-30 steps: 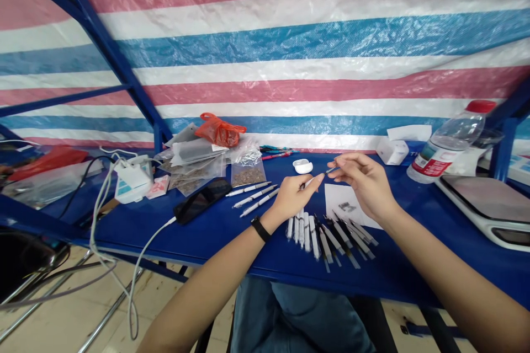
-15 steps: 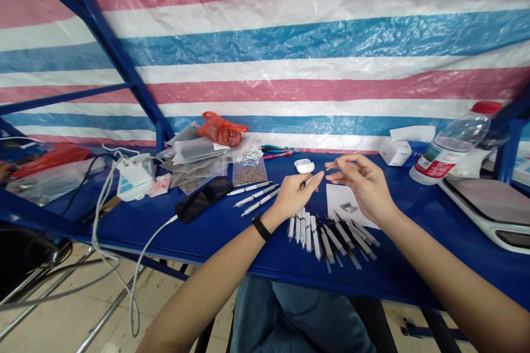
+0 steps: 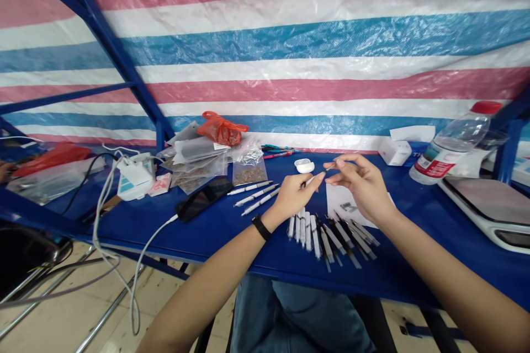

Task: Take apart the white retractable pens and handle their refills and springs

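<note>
My left hand (image 3: pixel 298 194), wearing a dark wristband, is closed with thumb and fingers pinched round a slim white pen part (image 3: pixel 309 181), mostly hidden by the fingers. Just to its right, my right hand (image 3: pixel 359 179) is closed in a pinch; what its fingertips hold is too small to make out. The fingertips of both hands are close but apart. Beneath them lie a row of white pen barrels (image 3: pixel 308 230) and a fan of clear and dark pen pieces (image 3: pixel 345 240). Small metal springs (image 3: pixel 348 207) rest on a white paper (image 3: pixel 334 194).
Left of my hands lie three white pens (image 3: pixel 253 197) and a black phone (image 3: pixel 205 199) on a cable. Behind are plastic bags of small parts (image 3: pixel 248 170), a red bag (image 3: pixel 223 129) and a white earphone case (image 3: pixel 304 165). A bottle (image 3: pixel 453 146) and scale (image 3: pixel 492 209) stand right.
My right hand has shifted very slightly, its fingertips drawing a little apart from the left hand's. The left hand and the pieces on the table look unchanged.
</note>
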The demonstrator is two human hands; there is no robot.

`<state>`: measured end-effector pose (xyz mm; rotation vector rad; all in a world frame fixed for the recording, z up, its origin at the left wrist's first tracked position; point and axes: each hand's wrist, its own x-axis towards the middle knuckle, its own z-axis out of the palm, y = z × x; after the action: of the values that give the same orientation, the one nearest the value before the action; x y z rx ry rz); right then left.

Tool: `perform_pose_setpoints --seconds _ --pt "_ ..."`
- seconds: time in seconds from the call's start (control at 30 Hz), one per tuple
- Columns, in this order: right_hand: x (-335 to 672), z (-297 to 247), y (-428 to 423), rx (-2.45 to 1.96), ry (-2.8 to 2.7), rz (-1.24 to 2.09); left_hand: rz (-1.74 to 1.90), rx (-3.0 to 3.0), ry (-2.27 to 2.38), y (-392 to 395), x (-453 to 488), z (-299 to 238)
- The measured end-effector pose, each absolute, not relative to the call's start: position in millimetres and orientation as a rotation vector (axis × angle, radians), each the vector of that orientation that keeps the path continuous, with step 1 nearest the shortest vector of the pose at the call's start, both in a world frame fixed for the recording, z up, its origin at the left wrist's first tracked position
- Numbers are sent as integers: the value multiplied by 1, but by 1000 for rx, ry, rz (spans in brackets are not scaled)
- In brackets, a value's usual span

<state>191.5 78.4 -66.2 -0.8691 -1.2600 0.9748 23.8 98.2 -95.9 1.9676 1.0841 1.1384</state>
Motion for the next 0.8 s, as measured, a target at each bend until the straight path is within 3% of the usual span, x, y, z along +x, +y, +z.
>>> perform_pose_setpoints --seconds 0.8 --pt "183 -67 74 -916 -1119 1103 1089 1706 896 95 26 -91"
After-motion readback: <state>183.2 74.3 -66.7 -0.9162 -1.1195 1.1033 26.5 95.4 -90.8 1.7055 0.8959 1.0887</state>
